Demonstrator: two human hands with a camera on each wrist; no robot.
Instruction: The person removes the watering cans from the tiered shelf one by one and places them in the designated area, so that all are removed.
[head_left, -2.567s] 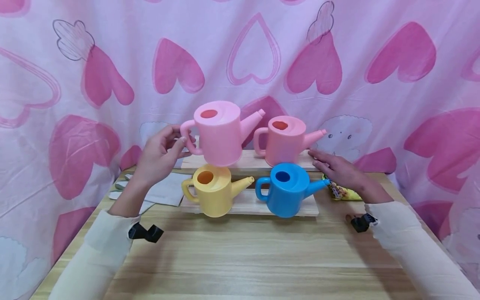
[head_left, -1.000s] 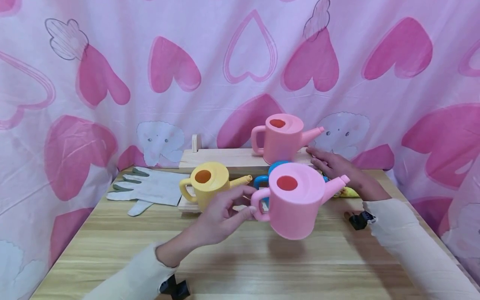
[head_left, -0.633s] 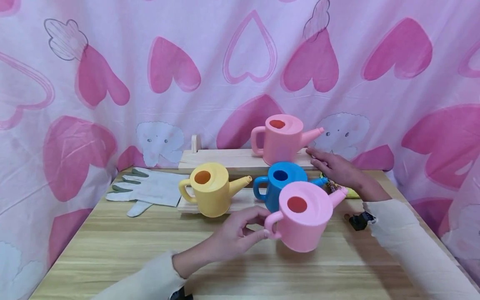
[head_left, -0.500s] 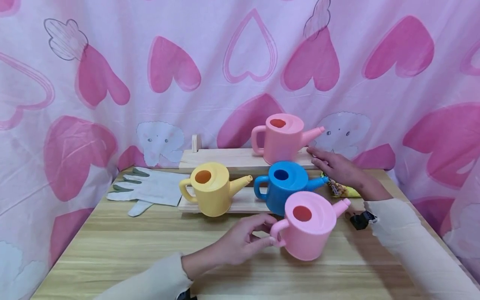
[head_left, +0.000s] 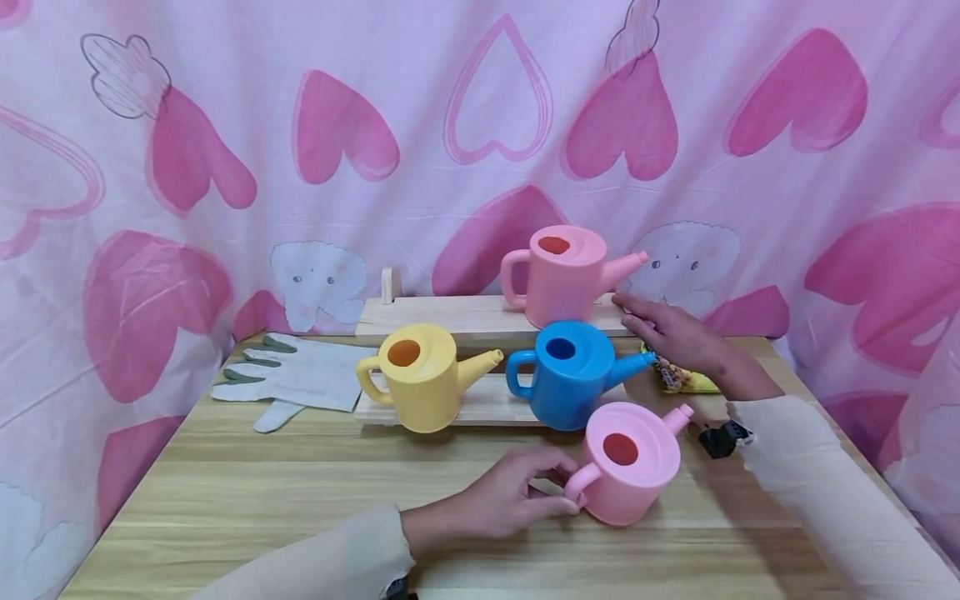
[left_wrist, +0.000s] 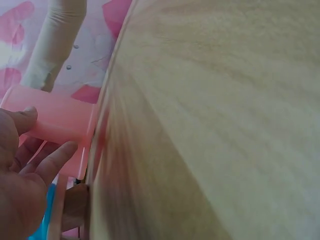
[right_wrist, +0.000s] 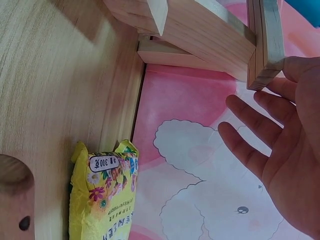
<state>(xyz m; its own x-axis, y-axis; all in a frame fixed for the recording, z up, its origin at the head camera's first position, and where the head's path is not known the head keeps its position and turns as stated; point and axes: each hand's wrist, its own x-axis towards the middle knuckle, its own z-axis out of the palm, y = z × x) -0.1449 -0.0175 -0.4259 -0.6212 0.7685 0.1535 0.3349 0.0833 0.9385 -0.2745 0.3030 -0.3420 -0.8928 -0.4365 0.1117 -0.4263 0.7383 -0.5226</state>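
Left hand (head_left: 510, 496) pinches light pink watering can (head_left: 637, 483) by its handle (head_left: 582, 482)

The left grip is narrow, thumb and fingers set on the handle. The can is in front of the blue watering can (head_left: 566, 387), its spout (head_left: 677, 419) pointing right and away; whether its base touches the worktop (head_left: 300, 517) cannot be told. The right hand (head_left: 675, 333), fingers nearly straight in a loose grip, touches the right end of a wooden stand's upper board (head_left: 442, 315). Near that end of the board stands a second pink watering can (head_left: 566, 287). On the lower board (head_left: 495, 407), the yellow watering can (head_left: 423, 396) stands left of the blue one. Farther out, a white glove (head_left: 300, 375) lies to the left, and a yellow flower-printed packet (right_wrist: 105, 195) lies beneath the right hand. A pink heart-patterned curtain (head_left: 420, 42) hangs behind.
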